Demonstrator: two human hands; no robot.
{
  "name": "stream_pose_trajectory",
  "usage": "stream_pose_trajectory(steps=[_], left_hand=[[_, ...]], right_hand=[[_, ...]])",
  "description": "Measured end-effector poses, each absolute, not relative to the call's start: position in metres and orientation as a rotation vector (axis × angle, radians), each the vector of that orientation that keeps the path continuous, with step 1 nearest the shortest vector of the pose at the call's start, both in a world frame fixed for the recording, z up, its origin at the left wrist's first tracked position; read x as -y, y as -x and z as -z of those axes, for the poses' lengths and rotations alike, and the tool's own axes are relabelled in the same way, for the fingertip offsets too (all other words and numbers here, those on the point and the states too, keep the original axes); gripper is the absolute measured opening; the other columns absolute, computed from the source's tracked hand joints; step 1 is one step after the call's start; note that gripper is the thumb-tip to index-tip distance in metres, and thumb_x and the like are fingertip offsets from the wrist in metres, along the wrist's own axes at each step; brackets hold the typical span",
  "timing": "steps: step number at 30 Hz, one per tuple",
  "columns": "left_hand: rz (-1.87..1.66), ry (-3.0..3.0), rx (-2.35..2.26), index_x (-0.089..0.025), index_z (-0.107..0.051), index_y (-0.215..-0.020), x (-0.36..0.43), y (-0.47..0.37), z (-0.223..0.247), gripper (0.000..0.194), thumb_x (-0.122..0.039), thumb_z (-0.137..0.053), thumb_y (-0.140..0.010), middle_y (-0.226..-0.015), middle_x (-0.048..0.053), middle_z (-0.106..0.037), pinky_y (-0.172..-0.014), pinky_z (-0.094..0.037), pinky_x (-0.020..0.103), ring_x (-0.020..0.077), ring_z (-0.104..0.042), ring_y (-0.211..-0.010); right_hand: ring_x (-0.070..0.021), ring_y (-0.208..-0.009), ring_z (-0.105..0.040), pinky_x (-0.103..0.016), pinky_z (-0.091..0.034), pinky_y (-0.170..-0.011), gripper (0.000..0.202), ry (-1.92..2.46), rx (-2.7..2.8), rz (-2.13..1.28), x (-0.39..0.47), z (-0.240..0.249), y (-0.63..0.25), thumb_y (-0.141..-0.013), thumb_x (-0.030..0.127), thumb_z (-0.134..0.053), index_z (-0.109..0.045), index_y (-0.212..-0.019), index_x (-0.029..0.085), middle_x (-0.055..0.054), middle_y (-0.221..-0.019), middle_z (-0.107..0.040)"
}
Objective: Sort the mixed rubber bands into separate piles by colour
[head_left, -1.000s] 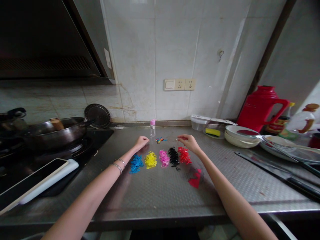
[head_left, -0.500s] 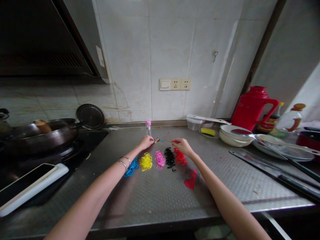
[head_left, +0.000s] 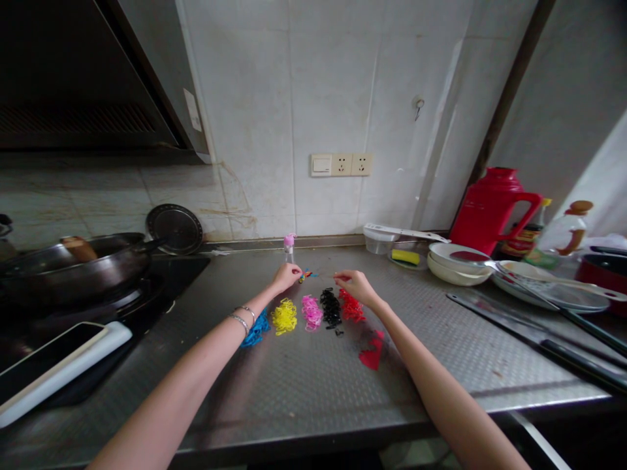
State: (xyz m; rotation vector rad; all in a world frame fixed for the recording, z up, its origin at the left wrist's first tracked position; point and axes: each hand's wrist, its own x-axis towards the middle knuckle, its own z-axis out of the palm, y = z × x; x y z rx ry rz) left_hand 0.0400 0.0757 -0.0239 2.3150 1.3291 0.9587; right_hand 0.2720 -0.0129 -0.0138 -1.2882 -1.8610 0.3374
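Note:
My left hand (head_left: 286, 277) is closed in a pinch on a small multicoloured cluster of bands (head_left: 304, 276), above the yellow pile. Across from it, my right hand (head_left: 353, 284) pinches the end of something thin that I cannot make out, over the red pile (head_left: 351, 305). Below the hands lie separate piles of small bands on the metal counter (head_left: 304, 391): blue (head_left: 255, 329), yellow (head_left: 285, 316), pink (head_left: 312, 312) and black (head_left: 330, 307). A torn red piece (head_left: 371, 352) lies nearer the front. Behind my left hand stands a small pink-topped bottle (head_left: 289, 245).
On the left are a pan (head_left: 108, 264) on the stove and a phone on a white object (head_left: 73, 372). Bowls (head_left: 458, 266), a yellow sponge (head_left: 405, 257), a red thermos (head_left: 490, 209) and a long black-handled utensil (head_left: 578, 365) lie or stand at the right.
The view has shifted slightly to the right. Both hands keep nearly the same pose, and the cluster at my left fingertips has turned a little.

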Motion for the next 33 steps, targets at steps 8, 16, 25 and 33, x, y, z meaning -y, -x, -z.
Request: stream_pose_trajectory(steps=[8, 16, 25, 33], left_hand=[[-1.032, -2.211, -1.253, -0.011, -0.068, -0.073, -0.066, -0.029, 0.014, 0.020, -0.023, -0.054, -0.067, -0.072, 0.007, -0.066, -0.060, -0.039, 0.024, 0.0147, -0.056, -0.065], [-0.982, -2.203, -1.149, -0.009, -0.068, -0.077, -0.034, -0.019, 0.007, 0.023, -0.027, -0.055, -0.069, -0.072, 0.008, -0.066, -0.062, -0.039, 0.024, 0.0145, -0.055, -0.066], [-0.866, -2.317, -0.953, -0.011, -0.068, -0.075, -0.014, -0.091, 0.011, 0.019, -0.023, -0.055, -0.068, -0.071, 0.006, -0.067, -0.061, -0.041, 0.022, 0.0132, -0.056, -0.064], [-0.709, -2.449, -0.772, -0.013, -0.069, -0.076, 0.003, -0.143, 0.023, 0.020, -0.016, -0.052, -0.066, -0.072, 0.005, -0.067, -0.060, -0.040, 0.021, 0.0126, -0.057, -0.062]], right_hand=[[-0.0163, -0.073, -0.061, -0.024, -0.045, -0.067, 0.024, 1.286, 1.862, -0.318, 0.011, 0.018, -0.275, -0.070, 0.022, -0.050, -0.068, -0.085, 0.016, -0.006, -0.080, -0.068], [-0.0153, -0.070, -0.060, -0.024, -0.045, -0.066, 0.024, 1.314, 1.841, -0.274, 0.008, 0.017, -0.281, -0.071, 0.023, -0.050, -0.068, -0.085, 0.017, -0.004, -0.077, -0.068], [-0.0162, -0.071, -0.061, -0.025, -0.045, -0.067, 0.023, 1.381, 1.757, -0.205, 0.005, 0.020, -0.296, -0.070, 0.025, -0.049, -0.067, -0.083, 0.018, -0.005, -0.076, -0.068], [-0.0154, -0.070, -0.060, -0.024, -0.045, -0.066, 0.024, 1.400, 1.739, -0.201, 0.003, 0.024, -0.299, -0.070, 0.023, -0.049, -0.067, -0.083, 0.017, -0.004, -0.077, -0.068]])
